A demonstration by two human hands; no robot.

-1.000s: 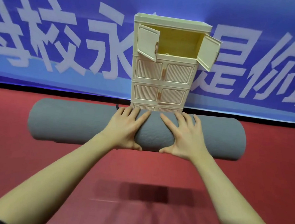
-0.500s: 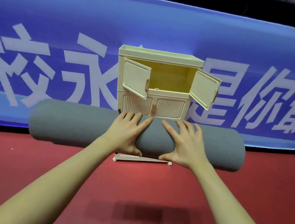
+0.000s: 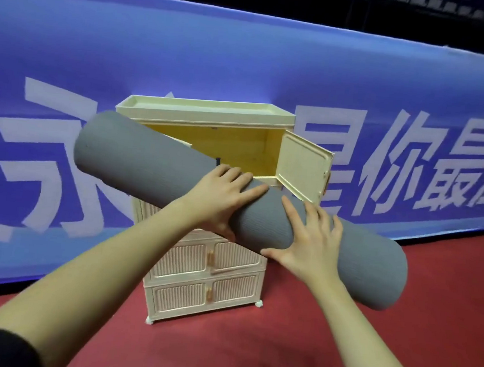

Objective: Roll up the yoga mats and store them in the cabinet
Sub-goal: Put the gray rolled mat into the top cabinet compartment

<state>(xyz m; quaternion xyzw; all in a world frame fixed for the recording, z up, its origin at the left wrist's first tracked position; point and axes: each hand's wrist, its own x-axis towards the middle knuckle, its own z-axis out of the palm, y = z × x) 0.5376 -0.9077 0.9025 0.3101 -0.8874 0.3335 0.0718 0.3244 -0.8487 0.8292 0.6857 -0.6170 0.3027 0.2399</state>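
A rolled grey yoga mat (image 3: 149,163) hangs in the air in front of the cream cabinet (image 3: 196,284), tilted with its left end high and its right end low. My left hand (image 3: 222,196) grips the roll near its middle, fingers over the top and thumb underneath. My right hand (image 3: 309,242) grips it just to the right in the same way. The cabinet's top compartment (image 3: 238,145) stands open, its right door (image 3: 304,165) swung outward. The mat hides the left door and part of the opening.
The cabinet stands on small white feet on a red floor (image 3: 278,356), against a long blue banner (image 3: 245,66) with white characters. Two lower rows of ribbed doors are closed. Red floor stretches on both sides of the cabinet.
The mat has left the floor and risen to the level of the cabinet's open top compartment, turning from level to tilted with the left end up. Both hands kept their hold.
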